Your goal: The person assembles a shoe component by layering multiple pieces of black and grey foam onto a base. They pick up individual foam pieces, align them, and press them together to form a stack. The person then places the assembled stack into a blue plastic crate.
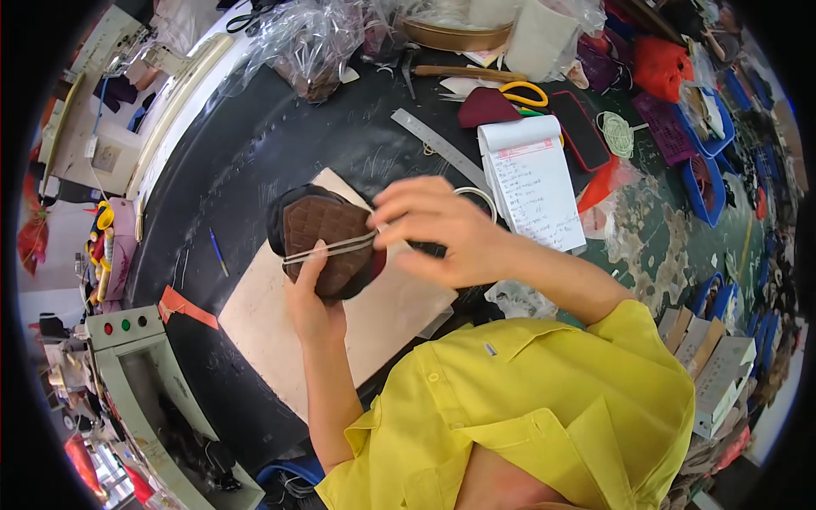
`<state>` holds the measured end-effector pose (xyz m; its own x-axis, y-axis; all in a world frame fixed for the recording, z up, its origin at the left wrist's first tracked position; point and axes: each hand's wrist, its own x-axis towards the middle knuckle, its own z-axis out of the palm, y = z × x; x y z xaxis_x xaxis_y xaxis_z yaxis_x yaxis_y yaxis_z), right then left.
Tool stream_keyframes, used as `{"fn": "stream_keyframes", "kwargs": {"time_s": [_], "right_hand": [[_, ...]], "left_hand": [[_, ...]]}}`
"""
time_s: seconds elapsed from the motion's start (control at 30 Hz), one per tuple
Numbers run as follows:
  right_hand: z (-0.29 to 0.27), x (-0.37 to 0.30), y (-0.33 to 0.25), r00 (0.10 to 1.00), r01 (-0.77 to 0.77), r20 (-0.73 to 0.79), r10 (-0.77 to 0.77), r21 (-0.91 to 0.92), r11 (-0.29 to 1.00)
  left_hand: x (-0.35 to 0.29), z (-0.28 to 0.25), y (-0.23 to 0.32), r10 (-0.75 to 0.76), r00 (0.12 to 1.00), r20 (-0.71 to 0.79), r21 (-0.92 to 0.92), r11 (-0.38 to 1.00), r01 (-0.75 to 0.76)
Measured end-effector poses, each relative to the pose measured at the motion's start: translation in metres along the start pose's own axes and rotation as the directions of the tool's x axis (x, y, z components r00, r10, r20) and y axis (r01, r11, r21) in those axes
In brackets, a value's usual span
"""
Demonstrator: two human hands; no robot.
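My left hand (316,297) grips a stack of brown quilted pieces (327,228) with black and dark red layers behind it. The left thumb lies across the front, on a pale band (340,248) running in two strands over the quilted face. Close to the stack's right edge is my right hand (446,229), its fingers curved and apart, slightly smeared by motion. Those fingertips are beside the end of the band; whether they touch it cannot be made out. Under the stack lies a pale square board (357,327) on the black tabletop (204,340).
A notepad (535,191), a phone (580,127) and yellow-handled scissors (524,92) lie on the right. Beyond my hands is a metal ruler (438,146). Plastic bags (297,51) crowd the back. A blue pen (218,252) and a grey machine (127,331) are to the left.
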<state>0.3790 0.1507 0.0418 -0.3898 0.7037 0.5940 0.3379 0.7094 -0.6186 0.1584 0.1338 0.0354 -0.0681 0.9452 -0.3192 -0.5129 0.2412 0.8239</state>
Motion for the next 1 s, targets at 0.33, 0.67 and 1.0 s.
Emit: {"fn": "stream_keyframes", "kwargs": {"time_s": [0.33, 0.67, 1.0], "right_hand": [[-0.130, -0.060, 0.123, 0.825, -0.277, 0.102, 0.556, -0.785, 0.554], [-0.206, -0.048, 0.083, 0.772, -0.503, 0.256, 0.582, -0.315, 0.805], [-0.134, -0.015, 0.133, 0.969, -0.202, -0.008, 0.249, -0.610, 0.766]], "left_hand": [[0.105, 0.052, -0.063, -0.114, 0.984, 0.137, 0.125, 0.987, 0.097], [0.033, 0.073, -0.108, 0.245, 0.477, 0.844, 0.497, -0.021, -0.868], [0.054, 0.061, -0.107, 0.640, 0.464, 0.612, 0.584, 0.028, -0.811]]}}
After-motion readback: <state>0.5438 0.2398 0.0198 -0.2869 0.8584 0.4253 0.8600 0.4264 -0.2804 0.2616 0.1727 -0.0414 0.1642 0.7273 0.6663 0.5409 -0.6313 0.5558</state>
